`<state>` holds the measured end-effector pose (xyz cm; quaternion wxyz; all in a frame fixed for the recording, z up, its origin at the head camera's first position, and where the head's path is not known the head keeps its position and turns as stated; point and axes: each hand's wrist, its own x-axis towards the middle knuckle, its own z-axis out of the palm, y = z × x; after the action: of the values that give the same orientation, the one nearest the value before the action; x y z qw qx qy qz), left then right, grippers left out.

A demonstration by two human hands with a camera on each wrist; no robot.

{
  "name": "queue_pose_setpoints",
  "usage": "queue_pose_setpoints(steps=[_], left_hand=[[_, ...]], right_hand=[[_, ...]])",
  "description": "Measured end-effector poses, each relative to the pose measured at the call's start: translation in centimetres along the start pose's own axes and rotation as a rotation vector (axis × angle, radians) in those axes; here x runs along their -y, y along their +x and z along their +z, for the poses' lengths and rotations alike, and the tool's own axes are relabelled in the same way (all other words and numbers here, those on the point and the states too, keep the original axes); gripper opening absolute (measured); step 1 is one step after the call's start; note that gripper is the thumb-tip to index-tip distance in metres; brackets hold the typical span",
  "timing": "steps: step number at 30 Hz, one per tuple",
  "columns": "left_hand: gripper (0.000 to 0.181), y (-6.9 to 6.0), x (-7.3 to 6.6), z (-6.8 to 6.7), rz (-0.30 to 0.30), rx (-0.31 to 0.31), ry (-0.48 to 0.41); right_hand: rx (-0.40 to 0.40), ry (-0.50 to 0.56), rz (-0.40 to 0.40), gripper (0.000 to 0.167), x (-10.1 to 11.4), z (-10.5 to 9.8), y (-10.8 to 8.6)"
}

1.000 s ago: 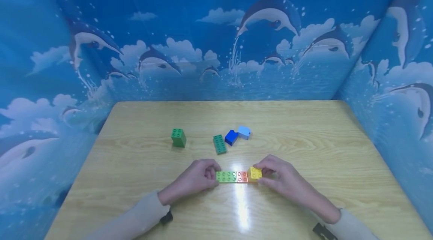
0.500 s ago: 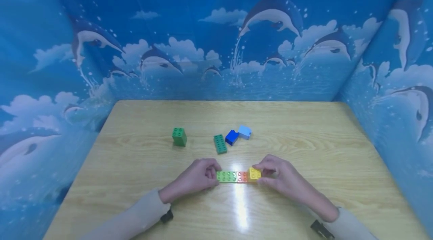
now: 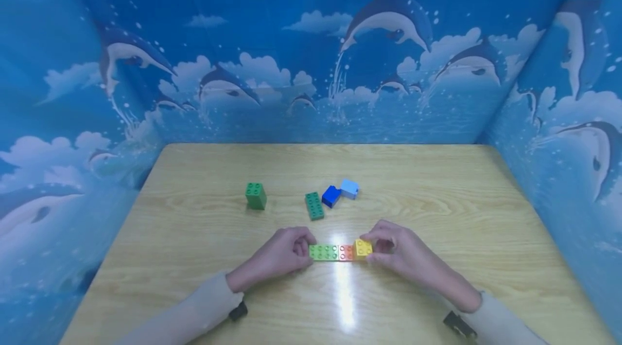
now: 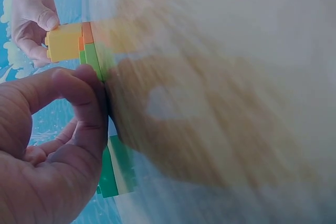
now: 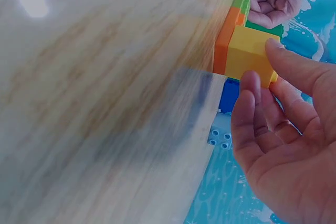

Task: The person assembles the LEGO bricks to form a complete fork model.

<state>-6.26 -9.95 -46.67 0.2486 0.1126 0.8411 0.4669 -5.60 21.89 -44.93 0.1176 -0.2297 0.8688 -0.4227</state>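
A light green brick and an orange brick lie end to end in a row on the wooden table. On the orange brick's right part sits a taller yellow brick. My left hand pinches the light green brick's left end between thumb and finger. With thumb and fingers my right hand grips the yellow brick from the right. The right wrist view shows the yellow brick against the orange brick, my right thumb on its side. Whether it is fully pressed down I cannot tell.
Behind the row lie a flat dark green brick, a dark blue brick and a light blue brick. A tall green block stands farther left. Blue dolphin-print curtains enclose the table at back and sides.
My right hand and the yellow brick have shifted very slightly left. Both hands keep their hold, and the loose bricks behind stay where they were.
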Motion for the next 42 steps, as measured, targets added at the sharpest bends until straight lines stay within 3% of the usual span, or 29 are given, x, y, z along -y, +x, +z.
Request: queue_pose_setpoints(steps=[9,16,28,35,42], left_hand=[[0.038,0.0,0.1,-0.2,0.016,0.01,0.019],[0.04,-0.1,0.1,-0.5,-0.007,0.035,0.001],[0.042,-0.4,0.5,-0.4,-0.023,0.003,-0.042],[0.043,-0.5,0.4,-0.2,-0.025,-0.005,-0.059],[0.044,-0.6,0.3,-0.2,-0.032,-0.014,-0.052]], right_hand=[[0.031,-0.045,-0.029,0.044,0.0,-0.3,-0.2],[0.054,-0.04,0.051,0.063,0.0,-0.8,-0.1],[-0.079,-0.001,0.029,0.039,-1.5,-2.1,2.5],[-0.163,0.011,0.111,0.04,-2.6,-2.0,5.1],[-0.131,0.182,0.246,0.059,-3.2,-1.7,7.5]])
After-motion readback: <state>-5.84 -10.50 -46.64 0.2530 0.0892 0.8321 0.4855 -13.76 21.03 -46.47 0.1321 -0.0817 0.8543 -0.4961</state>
